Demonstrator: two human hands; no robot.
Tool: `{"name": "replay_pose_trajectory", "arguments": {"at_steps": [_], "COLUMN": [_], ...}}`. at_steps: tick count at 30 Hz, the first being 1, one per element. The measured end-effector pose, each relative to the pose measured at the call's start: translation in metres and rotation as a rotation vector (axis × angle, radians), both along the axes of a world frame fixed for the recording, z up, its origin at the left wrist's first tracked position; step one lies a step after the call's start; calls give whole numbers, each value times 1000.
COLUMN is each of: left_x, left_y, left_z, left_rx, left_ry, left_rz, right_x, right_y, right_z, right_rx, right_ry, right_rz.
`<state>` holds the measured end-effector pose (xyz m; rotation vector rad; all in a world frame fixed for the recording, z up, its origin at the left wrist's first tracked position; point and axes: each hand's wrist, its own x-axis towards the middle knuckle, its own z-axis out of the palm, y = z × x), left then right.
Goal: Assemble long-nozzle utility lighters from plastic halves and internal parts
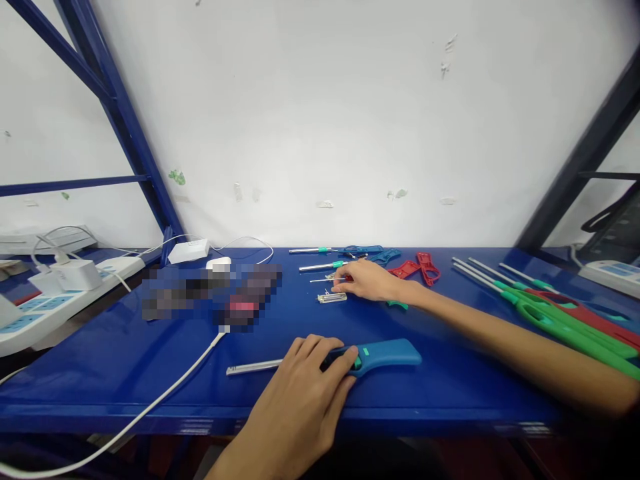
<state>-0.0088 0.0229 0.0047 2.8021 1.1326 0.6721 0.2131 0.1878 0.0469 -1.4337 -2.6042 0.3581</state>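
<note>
At the front of the table, my left hand [305, 393] is closed over a blue long-nosed lighter [393, 353], which lies flat with its metal tube [253, 367] pointing left and its handle to the right. Farther back, my right hand [367, 280] reaches across the table, thumb and fingers pinched together among small lighter parts. What lies between those fingertips is too small to make out. Just in front of them sits a clear, pale inner part [332, 298]. Behind is a loose metal tube with a green collar [330, 266]; red shell pieces [429, 269] lie to the right.
Several whole lighters with green and red handles [565, 327] lie at the right. Blue shell pieces [367, 251] are at the back by the wall. A blurred phone-like object [253, 293] with a white cable [165, 393] and a power strip [75, 293] are on the left.
</note>
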Motion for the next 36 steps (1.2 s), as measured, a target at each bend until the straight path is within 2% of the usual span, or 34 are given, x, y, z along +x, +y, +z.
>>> {"name": "replay_pose_trajectory", "arguments": {"at_steps": [6,12,17,21,23,26,30,36], "left_x": [0,-2,-2,-2,-2,-2,-2,-2], "left_y": [1,0,1,2,3,3,4,8], "left_z": [1,-1,-1,0,-2,-4,-4,-3], "left_rx": [-15,-34,-64,-67,-51,-35,-33,16], "left_ry": [-4,-28,-86,-113,-114,-106,-100,-128], "left_rz": [0,3,-1,14,23,23,29,19], "right_x": [0,4,9,17,25,43,62,68], "right_y": [-5,-19,-50,-85,-104,-128,-147,-152], "right_z": [6,19,19,19,14,-5,-29,-35], "right_rx": [-36,-62,-61,-3,29,77,129,172], "right_ry": [144,433,605,620,591,534,423,455], "right_rz": [-7,-49,-140,-158,-187,-285,-379,-435]}}
